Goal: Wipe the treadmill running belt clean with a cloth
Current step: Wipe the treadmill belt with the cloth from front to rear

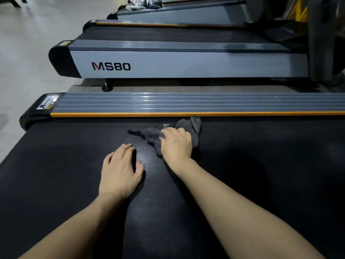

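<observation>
Pressing grey cloth (188, 131) onto black running belt (74, 165) with right hand (176, 144), palm down, fingers curled over the bunched fabric, gripping it. Cloth at 12 o'clock of frame centre, crumpled, one thin tail trailing toward 9 o'clock, far corner nearly touching the orange edge strip (130, 114). Small pale tag visible on cloth just beyond the knuckles.

Left hand (120, 170) at 8 o'clock of the cloth, flat on belt, fingers spread, released, grasping nothing. Just beside the right hand, not touching it. Both forearms bare, entering from 6 o'clock.

Belt texture: fine dimpled pattern, visible where light catches between the hands.

Beyond the orange strip at 12 o'clock: ribbed grey side rail (205, 101), warning sticker (48, 102) on its end at 10 o'clock. Black end cap (29, 116) at belt's 9 o'clock end.

Further at 12 o'clock: second treadmill (186, 64), grey side panel marked "MS80", round foot resting on pale floor (22, 53). More treadmills behind it toward 1 o'clock; blurred shoes at top, detail unclear.
</observation>
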Available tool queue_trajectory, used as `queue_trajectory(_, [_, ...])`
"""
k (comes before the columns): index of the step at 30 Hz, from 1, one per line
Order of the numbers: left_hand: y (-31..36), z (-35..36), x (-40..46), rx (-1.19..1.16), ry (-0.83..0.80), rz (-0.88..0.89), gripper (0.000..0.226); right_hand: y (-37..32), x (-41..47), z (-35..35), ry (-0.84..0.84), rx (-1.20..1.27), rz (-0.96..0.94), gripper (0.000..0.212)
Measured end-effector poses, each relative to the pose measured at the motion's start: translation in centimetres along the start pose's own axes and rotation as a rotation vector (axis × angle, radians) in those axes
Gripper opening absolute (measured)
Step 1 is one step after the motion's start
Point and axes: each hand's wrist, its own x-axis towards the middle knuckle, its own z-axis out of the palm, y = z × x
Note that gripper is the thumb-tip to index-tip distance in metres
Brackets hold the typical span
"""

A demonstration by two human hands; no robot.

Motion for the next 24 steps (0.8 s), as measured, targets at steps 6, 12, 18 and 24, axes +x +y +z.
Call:
queue_trajectory(6, [0.1, -0.2, 0.0, -0.007, -0.001, -0.008, 0.055, 4.7, -0.5, -2.2, -0.042, -0.164, -0.006, 0.045])
queue_trajectory(12, [0.0, -0.1, -0.1, -0.016, 0.002, -0.002, 0.051, 7.5, 0.1, -3.0, -0.179, -0.105, 0.211, 0.044])
queue_trajectory(18, [0.0, -0.1, -0.1, -0.031, 0.003, -0.001, 0.048, 7.4, 0.7, -3.1, -0.064, -0.107, 0.161, 0.029])
queue_trajectory(24, [-0.1, 0.0, -0.2, -0.037, 0.004, 0.003, 0.045, 8.2, -0.5, -3.4, 0.029, 0.064, 0.045, 0.033])
